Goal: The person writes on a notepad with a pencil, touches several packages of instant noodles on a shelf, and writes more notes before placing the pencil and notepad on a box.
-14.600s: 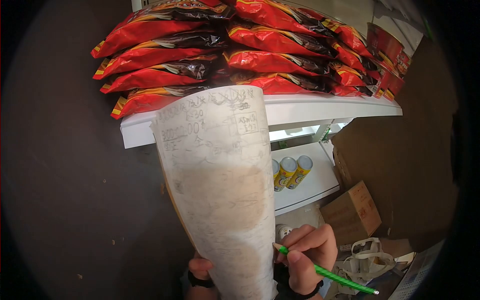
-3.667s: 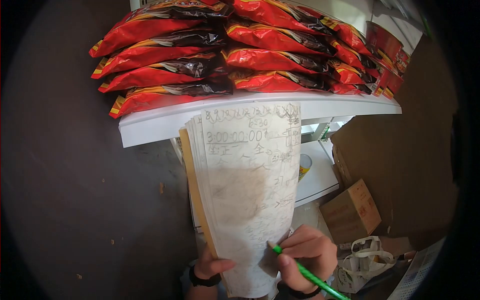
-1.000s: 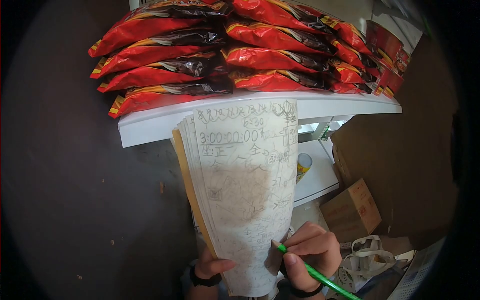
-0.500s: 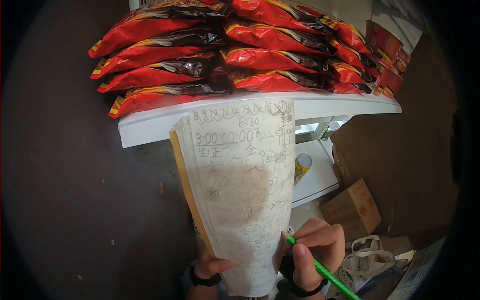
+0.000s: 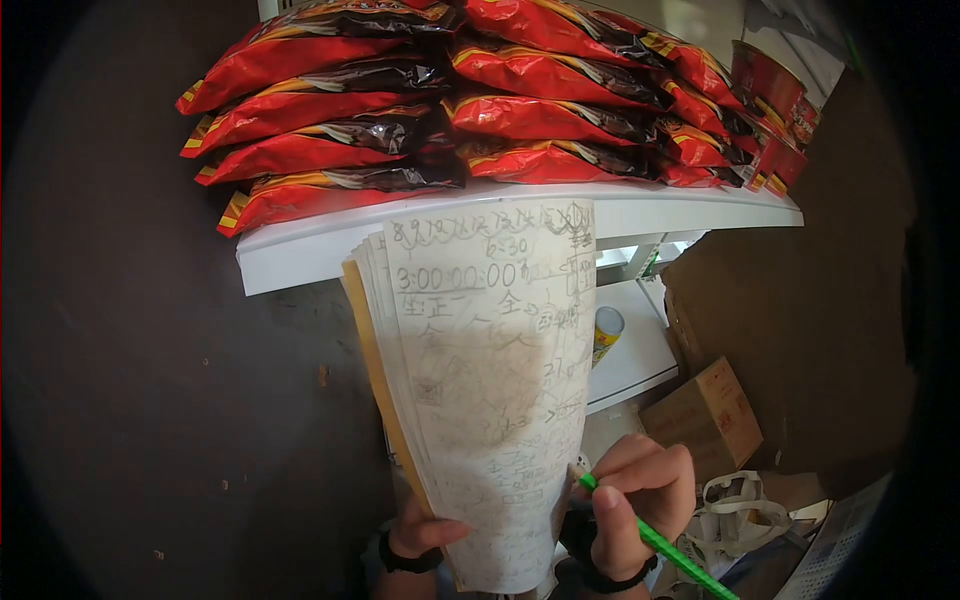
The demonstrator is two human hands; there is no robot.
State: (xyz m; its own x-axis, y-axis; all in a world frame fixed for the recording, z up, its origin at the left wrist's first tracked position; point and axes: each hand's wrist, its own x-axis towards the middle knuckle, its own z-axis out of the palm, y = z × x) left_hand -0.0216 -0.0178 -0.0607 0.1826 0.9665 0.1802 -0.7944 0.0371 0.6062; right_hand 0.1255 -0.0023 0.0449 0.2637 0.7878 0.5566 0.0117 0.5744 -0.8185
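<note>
Here your left hand clasps the notepad low down while your curled right hand pinches the green pencil.

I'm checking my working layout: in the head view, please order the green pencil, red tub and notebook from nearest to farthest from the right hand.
1. Green pencil: gripped in the right hand.
2. Notebook: just to the hand's left.
3. Red tub: far beyond, toward the picture's top right.
</note>
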